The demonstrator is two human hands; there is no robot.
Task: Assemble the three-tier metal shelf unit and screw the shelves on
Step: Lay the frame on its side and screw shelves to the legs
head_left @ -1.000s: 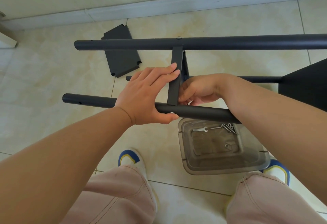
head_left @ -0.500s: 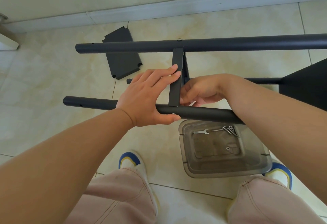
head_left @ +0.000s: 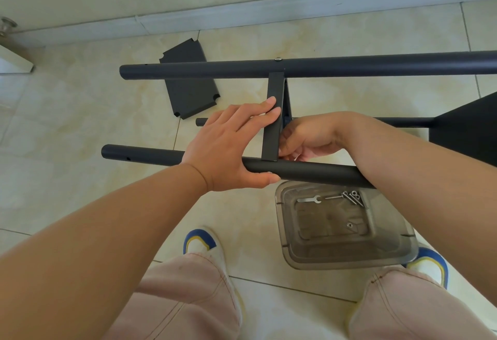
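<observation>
Frame lies on its side over the tiled floor [head_left: 80,113], near the wall's skirting. Far pole [head_left: 349,66] and near pole [head_left: 150,157] run side by side; a shelf [head_left: 274,113] stands edge-on between them, touching both. A screw head [head_left: 278,58] shows on the far pole right above that shelf. A second shelf [head_left: 468,127], already mounted, sits at the right, cut off by the picture's edge.

Left hand [head_left: 231,148]: thumb hooked under the near pole, fingers laid straight against the shelf's face, so a bracing grip round the pole rather than a full clench. Right hand [head_left: 309,138]: fingers curled in behind the shelf's lower end, where it meets the near pole. Whether it pinches a screw or nut there, I cannot tell; the fingertips are hidden by the shelf.

Handling, as I judge it: painted steel tube, stiff, smooth, likely to roll or slip in the palm. Shelf is thin sheet, light, with hard edges. Best held at the pole beside the joint.

A loose shelf panel [head_left: 189,81] lies flat on the floor beyond the far pole. A clear plastic tub [head_left: 347,256] by the feet holds a small flat spanner [head_left: 309,200] and a few screws [head_left: 352,197]. A third, thinner-looking pole [head_left: 398,122] runs below, mostly covered by the arms.
</observation>
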